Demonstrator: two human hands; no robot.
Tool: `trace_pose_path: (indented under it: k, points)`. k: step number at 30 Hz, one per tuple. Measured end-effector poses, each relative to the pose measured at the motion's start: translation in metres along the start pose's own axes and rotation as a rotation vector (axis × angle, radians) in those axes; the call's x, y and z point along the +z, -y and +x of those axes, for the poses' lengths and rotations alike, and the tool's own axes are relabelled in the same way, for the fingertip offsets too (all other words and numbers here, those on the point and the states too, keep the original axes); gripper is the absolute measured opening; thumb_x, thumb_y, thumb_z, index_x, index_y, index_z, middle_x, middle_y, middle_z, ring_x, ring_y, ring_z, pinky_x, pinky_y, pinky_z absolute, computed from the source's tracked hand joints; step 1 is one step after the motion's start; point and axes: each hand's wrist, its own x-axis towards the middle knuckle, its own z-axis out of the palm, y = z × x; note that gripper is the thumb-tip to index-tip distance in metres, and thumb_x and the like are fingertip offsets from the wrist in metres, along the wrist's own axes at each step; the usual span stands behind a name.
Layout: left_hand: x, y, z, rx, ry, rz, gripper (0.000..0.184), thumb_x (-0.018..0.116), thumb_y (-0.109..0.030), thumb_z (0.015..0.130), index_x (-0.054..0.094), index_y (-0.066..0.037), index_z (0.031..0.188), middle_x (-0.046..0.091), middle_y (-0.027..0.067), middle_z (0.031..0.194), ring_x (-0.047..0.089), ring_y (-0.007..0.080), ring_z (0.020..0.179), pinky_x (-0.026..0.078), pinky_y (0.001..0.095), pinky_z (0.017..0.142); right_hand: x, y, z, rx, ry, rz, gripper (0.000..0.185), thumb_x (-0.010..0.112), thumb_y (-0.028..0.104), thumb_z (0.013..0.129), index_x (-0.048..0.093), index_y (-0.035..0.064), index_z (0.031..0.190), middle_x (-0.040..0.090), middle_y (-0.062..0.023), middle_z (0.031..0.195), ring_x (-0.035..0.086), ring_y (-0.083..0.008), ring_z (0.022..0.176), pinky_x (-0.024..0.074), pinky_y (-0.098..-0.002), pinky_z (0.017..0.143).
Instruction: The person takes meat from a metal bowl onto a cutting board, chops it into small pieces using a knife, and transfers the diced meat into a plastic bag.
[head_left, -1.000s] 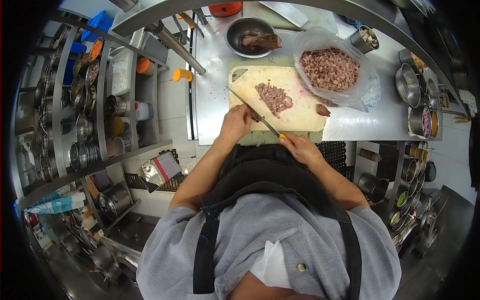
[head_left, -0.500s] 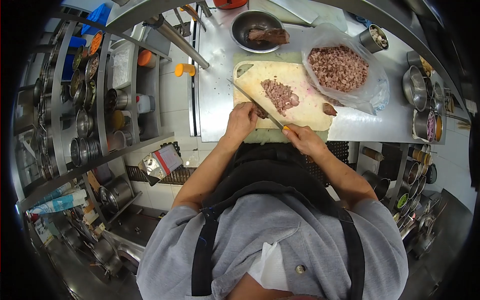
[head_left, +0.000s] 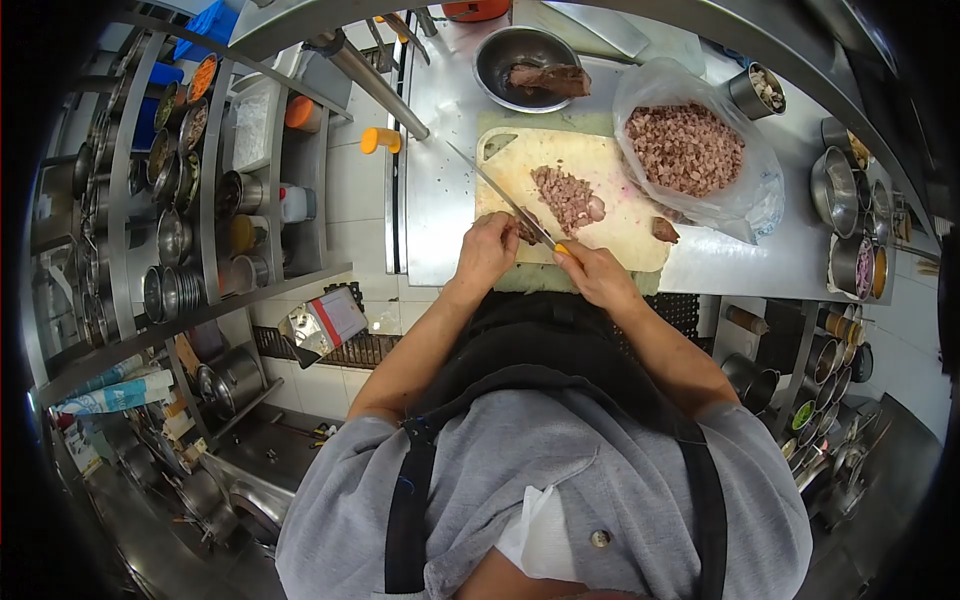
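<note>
Two bare hands work at the near edge of a pale cutting board [head_left: 630, 250], which lies on the metal bench [head_left: 440, 235] over a green mat [head_left: 540, 282]. The right hand [head_left: 600, 278] has its fingers clamped around the yellow handle of a long knife [head_left: 503, 196]. Its blade slants forward and to the left across the board, and its tip reaches past the board's left edge. The left hand [head_left: 488, 248] has its fingers bent and closed on a small dark piece of meat [head_left: 527, 232], close to the blade, at the board's near left part.

Farther in on the board, a loose heap of diced meat [head_left: 568, 200] spreads to the right of the blade, apart from it. One reddish-brown chunk [head_left: 664, 230] sits near the board's right edge.

Beyond and to the right, a clear plastic bag [head_left: 655, 78] stands open, holding many meat cubes [head_left: 685, 150]; it overlaps the board's far right corner. At the right end of the bench are several metal bowls [head_left: 833, 188]. Behind the board, a metal bowl [head_left: 486, 72] holds a long piece of meat [head_left: 550, 80]. Off to the right, beyond the bag, a metal container [head_left: 742, 95] holds pale pieces.
</note>
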Motion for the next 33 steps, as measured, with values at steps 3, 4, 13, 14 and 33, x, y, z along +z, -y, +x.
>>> trace_pose_path:
  k: [3,4,13,14,33]
  points:
    - [-0.001,-0.001,0.000,0.033,0.012,0.045,0.012,0.068,-0.003,0.083,0.064,0.000,0.094,0.067,0.0185,0.087,0.066,0.0380,0.083,0.054,0.0463,0.074,-0.001,0.002,-0.005,0.029,0.022,-0.034,0.030,0.055,0.032,0.103,0.064,0.0047,0.109,0.066,-0.0268,0.083,0.064,-0.0475,0.083,0.0489,-0.0525,0.074]
    - [0.001,0.000,0.000,0.033,0.017,0.041,0.012,0.068,-0.003,0.083,0.064,0.000,0.094,0.067,0.0185,0.087,0.066,0.0380,0.083,0.054,0.0463,0.074,-0.001,0.001,-0.006,0.031,0.035,-0.068,0.031,0.054,0.033,0.103,0.065,0.0048,0.111,0.066,-0.0268,0.084,0.064,-0.0473,0.084,0.0492,-0.0520,0.075]
    - [0.003,0.001,-0.001,0.077,-0.023,0.043,0.012,0.069,-0.002,0.082,0.064,0.000,0.092,0.065,0.0184,0.087,0.065,0.0380,0.084,0.054,0.0464,0.073,-0.006,-0.012,-0.030,0.056,0.047,-0.066,0.036,0.054,0.035,0.103,0.065,0.0039,0.117,0.068,-0.0269,0.091,0.065,-0.0469,0.090,0.0505,-0.0513,0.080]
    - [0.003,0.001,-0.001,0.079,-0.013,0.046,0.012,0.069,-0.002,0.081,0.064,0.000,0.092,0.065,0.0185,0.086,0.065,0.0379,0.084,0.054,0.0462,0.073,-0.003,-0.011,-0.023,0.062,0.048,-0.064,0.036,0.054,0.035,0.103,0.065,0.0039,0.117,0.068,-0.0269,0.091,0.065,-0.0469,0.090,0.0505,-0.0513,0.080]
    - [0.002,0.000,0.001,0.089,-0.008,0.037,0.009,0.067,-0.003,0.087,0.067,0.000,0.096,0.069,0.0187,0.087,0.068,0.0357,0.077,0.055,0.0430,0.071,0.023,-0.019,0.019,-0.061,-0.053,0.033,0.025,0.057,0.027,0.101,0.064,0.0038,0.107,0.065,-0.0263,0.078,0.064,-0.0466,0.077,0.0480,-0.0518,0.068]
